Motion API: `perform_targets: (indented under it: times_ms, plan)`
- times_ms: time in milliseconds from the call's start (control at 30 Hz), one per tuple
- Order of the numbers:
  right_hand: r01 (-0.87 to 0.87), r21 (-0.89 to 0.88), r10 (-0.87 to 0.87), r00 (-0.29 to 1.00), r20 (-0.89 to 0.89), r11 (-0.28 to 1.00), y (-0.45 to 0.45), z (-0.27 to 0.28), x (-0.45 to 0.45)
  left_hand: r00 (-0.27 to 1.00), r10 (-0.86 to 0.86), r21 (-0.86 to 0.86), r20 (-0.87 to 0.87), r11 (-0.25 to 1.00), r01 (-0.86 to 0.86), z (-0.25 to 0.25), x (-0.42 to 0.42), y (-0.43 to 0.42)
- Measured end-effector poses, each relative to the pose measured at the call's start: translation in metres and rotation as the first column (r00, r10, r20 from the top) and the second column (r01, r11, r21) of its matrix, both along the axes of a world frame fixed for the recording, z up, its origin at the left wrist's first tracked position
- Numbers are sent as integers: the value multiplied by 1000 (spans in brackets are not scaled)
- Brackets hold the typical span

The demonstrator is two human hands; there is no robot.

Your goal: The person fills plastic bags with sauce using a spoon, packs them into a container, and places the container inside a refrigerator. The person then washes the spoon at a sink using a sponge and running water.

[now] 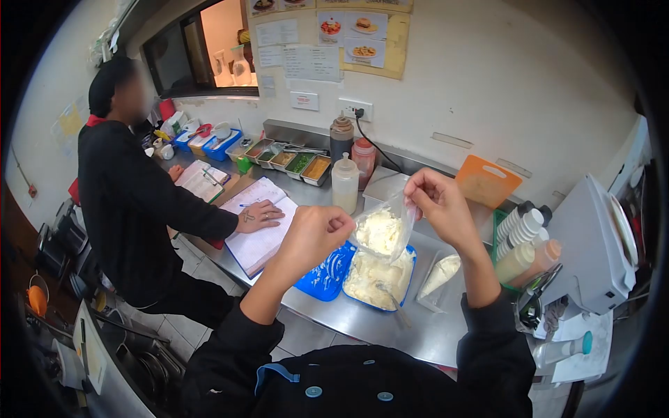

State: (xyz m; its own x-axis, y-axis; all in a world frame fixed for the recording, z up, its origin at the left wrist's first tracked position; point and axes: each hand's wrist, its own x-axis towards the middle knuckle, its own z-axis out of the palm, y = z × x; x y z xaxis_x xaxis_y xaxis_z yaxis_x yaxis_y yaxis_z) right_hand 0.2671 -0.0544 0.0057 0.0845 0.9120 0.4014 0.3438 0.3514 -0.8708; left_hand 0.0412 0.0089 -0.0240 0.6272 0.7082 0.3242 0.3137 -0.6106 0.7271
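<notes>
Holding, in the head view, a clear plastic bag [387, 226] with both hands, pinched its left edge between the thumb and the fingertips of the left hand [313, 233]. Pinched also its upper right edge in the same manner with the right hand [439, 198]. Had a soft white mass [378, 235] inside the bag, gathered in the lower part. Held the bag over the far part of a blue tub [369, 304], but could not tell about contact between the two. Saw in this tub a pale creamy mass [366, 275], with a metal utensil [396, 304] leaning out over the near rim. Saw just to the left a blue lid [324, 275] with white smears, and to the right a clear tray [427, 301] with a filled cone-shaped bag [440, 274] lying in it. Had these on a steel table [435, 338]. Noticed, farther than the bag, a white squeeze bottle [345, 184] near a red bottle [364, 164]. Saw on the left an open notebook [254, 240], with a co-worker's hand [260, 217] resting on its page. Noticed at far right an orange cutting board [488, 181], and nearer, stacked white cups [519, 233].
</notes>
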Motion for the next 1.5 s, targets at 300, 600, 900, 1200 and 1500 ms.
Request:
perform_targets:
  times_ms: [300, 600, 900, 1200, 1500]
  plan:
    - [92, 5, -92, 987, 132, 996, -15, -24, 12, 993, 28, -211, 119, 978, -3, -4, 21, 3]
    - [-275, 140, 300, 931, -210, 951, 3, 63, -34, 458, -1, -151, 889, 943, 296, -47, -11, 14]
    - [-247, 181, 253, 968, -6, 952, -7, 70, -54, 825, 68, -285, 561, 952, 115, -78, 18, -21]
    - [387, -434, 132, 604, 786, 814, -93, -112, -28, 658, 207, -521, 724, 789, 326, -104, -6, -20]
    - [355, -341, 235, 308, 922, 870, -103, -192, -24, 664, 251, -571, 704, 756, 320, -87, 2, -28]
